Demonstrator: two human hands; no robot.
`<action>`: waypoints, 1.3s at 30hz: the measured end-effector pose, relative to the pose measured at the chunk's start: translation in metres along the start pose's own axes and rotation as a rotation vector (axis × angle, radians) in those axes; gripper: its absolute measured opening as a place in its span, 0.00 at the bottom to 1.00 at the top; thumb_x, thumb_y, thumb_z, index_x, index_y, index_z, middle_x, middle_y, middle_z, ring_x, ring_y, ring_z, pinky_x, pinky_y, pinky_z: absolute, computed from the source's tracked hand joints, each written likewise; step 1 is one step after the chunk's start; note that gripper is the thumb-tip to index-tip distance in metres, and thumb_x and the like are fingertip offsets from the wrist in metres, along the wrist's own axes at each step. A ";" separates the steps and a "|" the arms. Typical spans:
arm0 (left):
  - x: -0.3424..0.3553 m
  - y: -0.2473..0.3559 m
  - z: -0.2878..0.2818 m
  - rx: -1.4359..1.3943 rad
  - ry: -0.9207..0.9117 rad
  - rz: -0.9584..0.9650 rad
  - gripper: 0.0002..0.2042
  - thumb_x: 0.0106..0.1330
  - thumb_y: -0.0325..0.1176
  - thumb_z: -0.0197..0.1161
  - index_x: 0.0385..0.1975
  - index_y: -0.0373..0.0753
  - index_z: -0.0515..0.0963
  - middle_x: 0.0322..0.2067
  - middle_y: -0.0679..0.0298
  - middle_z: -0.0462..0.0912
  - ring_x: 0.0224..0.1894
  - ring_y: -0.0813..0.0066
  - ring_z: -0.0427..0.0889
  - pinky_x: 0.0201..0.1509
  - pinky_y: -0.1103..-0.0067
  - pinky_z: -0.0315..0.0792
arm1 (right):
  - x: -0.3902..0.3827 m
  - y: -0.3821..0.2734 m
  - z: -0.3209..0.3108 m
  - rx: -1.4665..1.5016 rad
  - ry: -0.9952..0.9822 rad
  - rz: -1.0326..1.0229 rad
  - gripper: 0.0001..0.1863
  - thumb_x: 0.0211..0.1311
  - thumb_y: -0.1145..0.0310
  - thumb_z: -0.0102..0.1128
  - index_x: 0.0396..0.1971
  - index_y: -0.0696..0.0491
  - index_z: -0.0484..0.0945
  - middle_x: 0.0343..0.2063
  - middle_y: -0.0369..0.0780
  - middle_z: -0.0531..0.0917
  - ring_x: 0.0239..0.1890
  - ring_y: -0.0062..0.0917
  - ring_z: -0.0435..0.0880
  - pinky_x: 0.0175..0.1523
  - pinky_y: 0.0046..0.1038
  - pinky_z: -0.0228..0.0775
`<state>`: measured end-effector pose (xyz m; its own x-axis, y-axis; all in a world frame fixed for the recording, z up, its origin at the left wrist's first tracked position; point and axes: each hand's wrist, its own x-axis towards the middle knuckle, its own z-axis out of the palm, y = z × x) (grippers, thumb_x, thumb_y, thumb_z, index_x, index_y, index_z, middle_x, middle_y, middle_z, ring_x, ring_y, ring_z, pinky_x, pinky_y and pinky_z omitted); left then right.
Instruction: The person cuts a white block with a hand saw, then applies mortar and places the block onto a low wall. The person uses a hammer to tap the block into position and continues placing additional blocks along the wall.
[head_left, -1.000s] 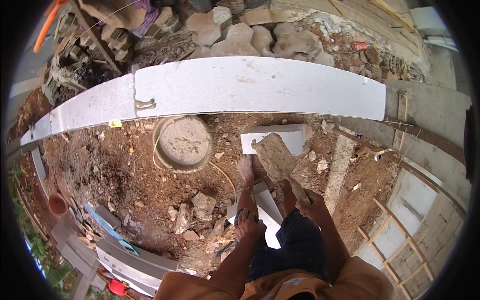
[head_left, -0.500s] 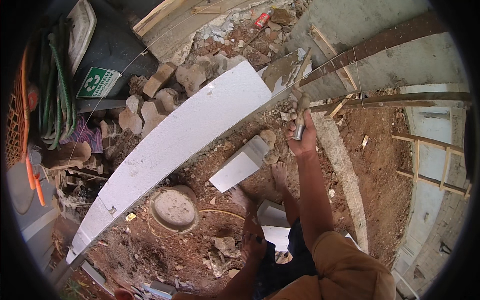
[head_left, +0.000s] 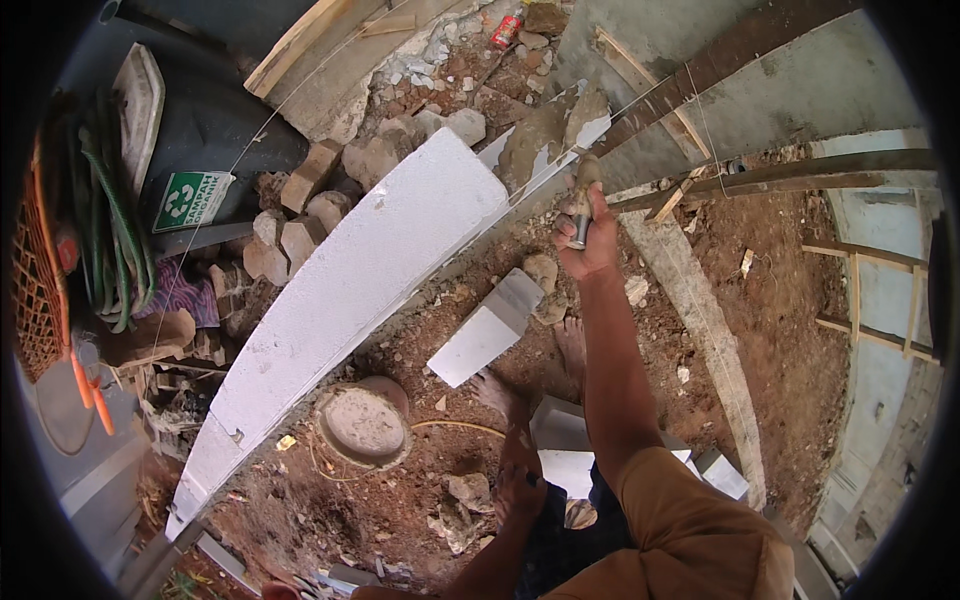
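1 trowel (head_left: 588, 166), R hand (head_left: 590, 240) gripping hdl (head_left: 582, 202) | blade (head_left: 588, 116) fwd of hand | L hand (head_left: 521, 490) on leg (head_left: 516, 438), state unclear

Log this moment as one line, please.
Right hand: gripping trowel | left hand: against left leg | mortar: patchy on white surface beyond long white block | tub: on dirt

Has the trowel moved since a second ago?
Yes. The trowel, then seen over the loose white block, has moved rightward, to the right end of the white wall.
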<state>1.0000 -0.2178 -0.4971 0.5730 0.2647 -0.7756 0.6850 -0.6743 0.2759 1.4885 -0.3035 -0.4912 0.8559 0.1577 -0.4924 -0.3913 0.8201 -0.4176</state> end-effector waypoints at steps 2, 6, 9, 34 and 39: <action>0.002 -0.006 0.007 -0.004 -0.071 -0.031 0.23 0.57 0.45 0.65 0.49 0.39 0.82 0.56 0.55 0.75 0.63 0.55 0.72 0.65 0.58 0.67 | -0.003 -0.003 0.002 -0.031 0.010 0.008 0.23 0.76 0.46 0.47 0.56 0.47 0.72 0.24 0.29 0.75 0.17 0.16 0.70 0.22 0.21 0.61; 0.005 -0.024 0.028 -0.036 -0.029 -0.008 0.23 0.57 0.45 0.65 0.50 0.39 0.82 0.58 0.55 0.74 0.64 0.55 0.71 0.67 0.59 0.66 | -0.012 -0.007 0.015 -0.206 0.216 -0.046 0.19 0.75 0.49 0.52 0.51 0.49 0.74 0.23 0.31 0.75 0.17 0.18 0.71 0.21 0.22 0.61; 0.005 -0.026 0.030 0.032 -0.108 -0.030 0.23 0.58 0.45 0.65 0.50 0.40 0.82 0.60 0.55 0.74 0.64 0.55 0.71 0.67 0.59 0.65 | -0.022 -0.008 0.030 -0.696 0.381 -0.114 0.16 0.72 0.55 0.58 0.46 0.51 0.75 0.23 0.33 0.76 0.17 0.18 0.72 0.21 0.23 0.62; 0.008 -0.023 -0.010 0.014 -0.149 -0.035 0.24 0.58 0.46 0.65 0.51 0.39 0.82 0.62 0.52 0.73 0.65 0.52 0.71 0.68 0.60 0.66 | 0.001 -0.055 0.011 -0.760 0.422 -0.084 0.18 0.66 0.55 0.66 0.42 0.54 0.76 0.22 0.33 0.77 0.15 0.18 0.72 0.18 0.23 0.61; 0.006 -0.018 -0.015 0.015 -0.092 -0.025 0.24 0.58 0.47 0.64 0.51 0.40 0.82 0.62 0.52 0.73 0.65 0.52 0.71 0.69 0.60 0.65 | 0.000 -0.057 0.023 -0.706 0.374 -0.073 0.19 0.67 0.55 0.65 0.44 0.55 0.75 0.23 0.34 0.78 0.16 0.18 0.72 0.18 0.23 0.61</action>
<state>0.9979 -0.1935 -0.4986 0.5113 0.2174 -0.8314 0.6915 -0.6786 0.2478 1.5186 -0.3374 -0.4502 0.7665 -0.1808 -0.6163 -0.5671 0.2601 -0.7815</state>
